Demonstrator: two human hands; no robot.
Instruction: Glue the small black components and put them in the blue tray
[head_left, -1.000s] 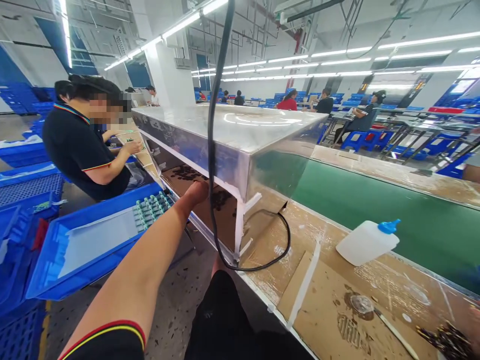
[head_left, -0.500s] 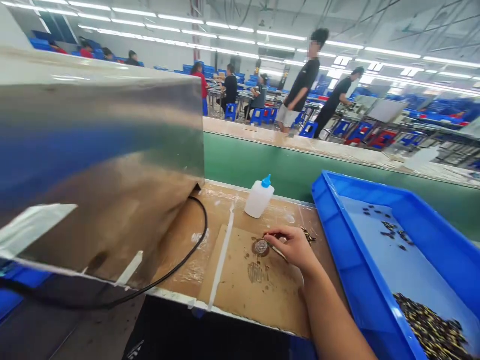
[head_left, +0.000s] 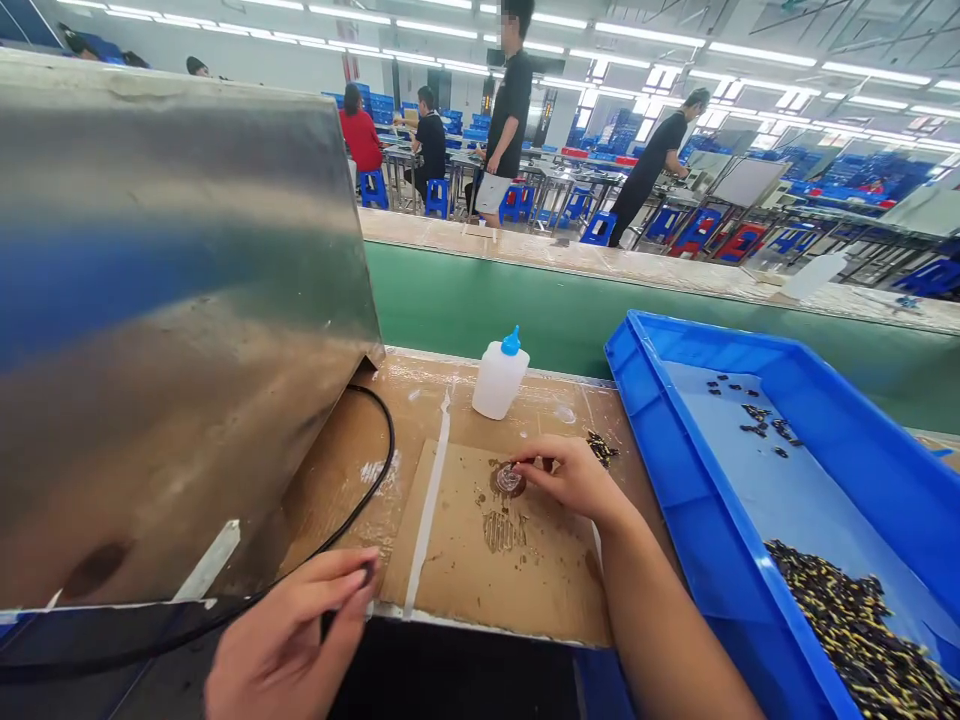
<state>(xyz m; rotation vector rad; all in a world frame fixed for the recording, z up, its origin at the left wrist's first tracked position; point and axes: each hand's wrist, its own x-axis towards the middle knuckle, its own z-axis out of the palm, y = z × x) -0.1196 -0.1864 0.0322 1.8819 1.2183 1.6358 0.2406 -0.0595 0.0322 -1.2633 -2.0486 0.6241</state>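
The left hand (head_left: 292, 635) pinches a small dark piece (head_left: 368, 572). Beyond it, over flat brown cardboard (head_left: 465, 570), the right hand's (head_left: 574, 480) fingertips close together at a glossy, round wet patch (head_left: 510, 478); any grip is unclear. Farther back stands a translucent, blue-capped squeeze bottle (head_left: 499, 380), before a smooth green surface (head_left: 450, 300).

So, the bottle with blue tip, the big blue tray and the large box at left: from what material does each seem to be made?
Bottle: probably plastic, smooth; its body looks milky and translucent.
Blue tray: likely rigid moulded plastic, slightly glossy, evenly coloured.
Large box: seemingly sheet metal, dull-shiny, with blurred reflections, though a metallic covering is possible.
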